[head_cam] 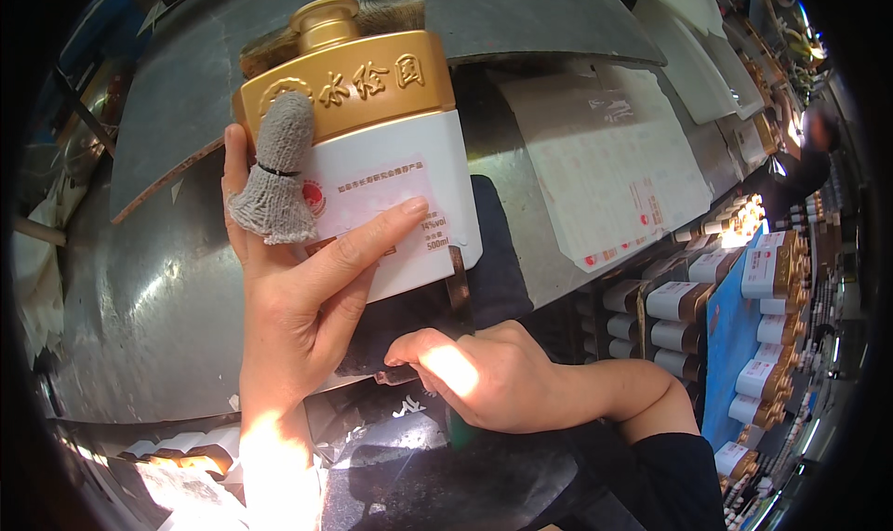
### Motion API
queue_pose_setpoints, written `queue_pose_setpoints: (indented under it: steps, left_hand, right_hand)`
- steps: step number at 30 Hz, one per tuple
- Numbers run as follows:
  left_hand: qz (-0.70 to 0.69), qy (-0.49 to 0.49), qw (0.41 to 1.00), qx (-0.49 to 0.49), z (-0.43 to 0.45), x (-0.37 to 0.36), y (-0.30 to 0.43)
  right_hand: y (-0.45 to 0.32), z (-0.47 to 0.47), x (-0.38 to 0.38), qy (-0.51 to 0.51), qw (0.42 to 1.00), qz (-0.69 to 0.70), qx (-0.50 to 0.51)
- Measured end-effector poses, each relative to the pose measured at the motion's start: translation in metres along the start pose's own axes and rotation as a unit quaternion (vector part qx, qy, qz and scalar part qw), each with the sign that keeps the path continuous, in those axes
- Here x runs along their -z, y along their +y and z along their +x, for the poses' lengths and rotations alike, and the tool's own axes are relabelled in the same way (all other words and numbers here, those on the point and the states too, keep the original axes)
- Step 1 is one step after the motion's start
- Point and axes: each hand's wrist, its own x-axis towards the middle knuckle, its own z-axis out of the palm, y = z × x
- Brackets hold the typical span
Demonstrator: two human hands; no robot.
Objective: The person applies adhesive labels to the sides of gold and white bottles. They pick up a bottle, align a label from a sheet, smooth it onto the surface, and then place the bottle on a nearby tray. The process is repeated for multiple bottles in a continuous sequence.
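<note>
A flat bottle with a gold shoulder and neck and a white lower body (391,140) lies tilted before me, bearing raised characters and printed writing. My left hand (300,280) holds it from the left, one finger along its edge and others across its front. A grey knitted cover (282,168), bound by a black band, is on one digit. Behind the bottle's neck is a worn, cloth-like padded support (394,11). My right hand (499,377) is curled below the bottle, apart from it; its palm side is hidden, so whether it holds anything cannot be told.
Printed translucent sheets (607,161) lie on the metal table (174,308), right of the bottle. Similar bottles (764,377) stand on a blue board (729,336) at right, beside stacked ones (673,301). More bottles (202,451) are at lower left. A person (802,161) is in the far right background.
</note>
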Motion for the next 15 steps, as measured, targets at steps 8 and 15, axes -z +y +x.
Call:
queue_pose_setpoints:
  steps: [8, 15]
  left_hand:
    - [-0.007, -0.002, 1.0, 0.003, -0.0011, 0.002, 0.0004]
    - [-0.005, 0.016, 1.0, 0.001, -0.0021, -0.0034, -0.0007]
  right_hand:
    - [-0.0009, 0.0005, 0.0001, -0.007, 1.0, 0.013, -0.003]
    - [-0.0003, 0.0003, -0.0004, -0.005, 1.0, 0.027, -0.008]
